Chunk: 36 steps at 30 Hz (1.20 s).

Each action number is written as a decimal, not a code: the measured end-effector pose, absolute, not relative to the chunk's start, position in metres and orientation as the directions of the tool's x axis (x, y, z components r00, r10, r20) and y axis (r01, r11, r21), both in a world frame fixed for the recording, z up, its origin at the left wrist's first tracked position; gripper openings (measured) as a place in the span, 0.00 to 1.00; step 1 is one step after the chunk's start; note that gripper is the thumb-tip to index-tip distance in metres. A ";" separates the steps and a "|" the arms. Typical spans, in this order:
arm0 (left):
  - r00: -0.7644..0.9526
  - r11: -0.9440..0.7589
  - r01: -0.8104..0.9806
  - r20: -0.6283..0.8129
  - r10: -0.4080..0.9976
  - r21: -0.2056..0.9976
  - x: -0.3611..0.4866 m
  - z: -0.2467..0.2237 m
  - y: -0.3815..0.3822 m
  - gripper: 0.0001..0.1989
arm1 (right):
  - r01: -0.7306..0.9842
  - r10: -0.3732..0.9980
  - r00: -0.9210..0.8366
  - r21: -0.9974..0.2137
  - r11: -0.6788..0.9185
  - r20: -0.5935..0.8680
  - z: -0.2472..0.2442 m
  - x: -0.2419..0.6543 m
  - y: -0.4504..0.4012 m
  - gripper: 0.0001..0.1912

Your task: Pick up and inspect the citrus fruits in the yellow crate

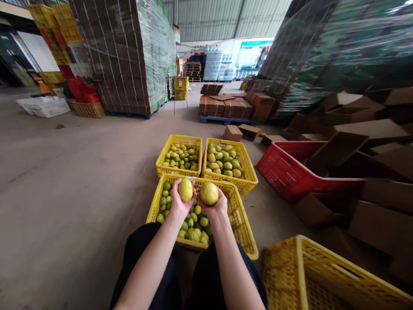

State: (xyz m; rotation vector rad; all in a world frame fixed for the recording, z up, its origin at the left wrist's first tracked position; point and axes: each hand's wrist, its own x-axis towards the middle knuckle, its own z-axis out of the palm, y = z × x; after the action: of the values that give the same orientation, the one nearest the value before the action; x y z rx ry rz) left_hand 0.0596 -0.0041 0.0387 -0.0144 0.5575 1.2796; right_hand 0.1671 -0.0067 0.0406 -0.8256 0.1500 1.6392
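Note:
My left hand is closed around a yellow-green lemon-like fruit, its narrower end pointing up. A second, rounder yellow-green fruit rests in the curled fingers of my right hand. Both hands are close together, side by side, above a large yellow plastic crate between my knees. Many green and yellow fruits lie in that crate, partly hidden by my forearms. Just beyond it stand two smaller yellow crates, the left one and the right one, both holding similar fruit.
At right, a red crate stands among piled cardboard boxes. Another yellow crate is near my right knee. Flattened cartons sit on a blue pallet ahead. Wrapped pallet stacks rise at left and right.

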 end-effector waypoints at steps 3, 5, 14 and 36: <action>0.195 0.335 -0.894 -0.417 0.888 0.297 0.060 0.038 -0.004 0.13 | -0.889 0.788 0.035 -0.379 -0.256 -0.614 0.039 0.166 -0.006 0.11; 0.197 0.340 -0.893 -0.421 0.885 0.296 0.061 0.037 -0.003 0.13 | -0.882 0.765 0.083 -0.405 -0.242 -0.639 0.039 0.166 -0.006 0.08; 0.371 0.451 -0.883 -0.393 0.841 0.132 0.055 0.033 0.000 0.16 | -0.884 0.759 0.037 -0.375 -0.278 -0.650 0.042 0.165 -0.007 0.10; 0.319 0.389 -0.908 -0.345 0.883 0.155 0.057 0.036 0.000 0.13 | -0.901 0.790 0.089 -0.387 -0.195 -0.606 0.042 0.168 -0.008 0.06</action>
State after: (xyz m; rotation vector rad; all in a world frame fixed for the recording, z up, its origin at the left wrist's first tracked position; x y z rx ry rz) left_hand 0.0566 0.0001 0.0358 -0.0722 0.4052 1.1787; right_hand 0.1681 -0.0075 0.0418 -0.8786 0.1654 1.5363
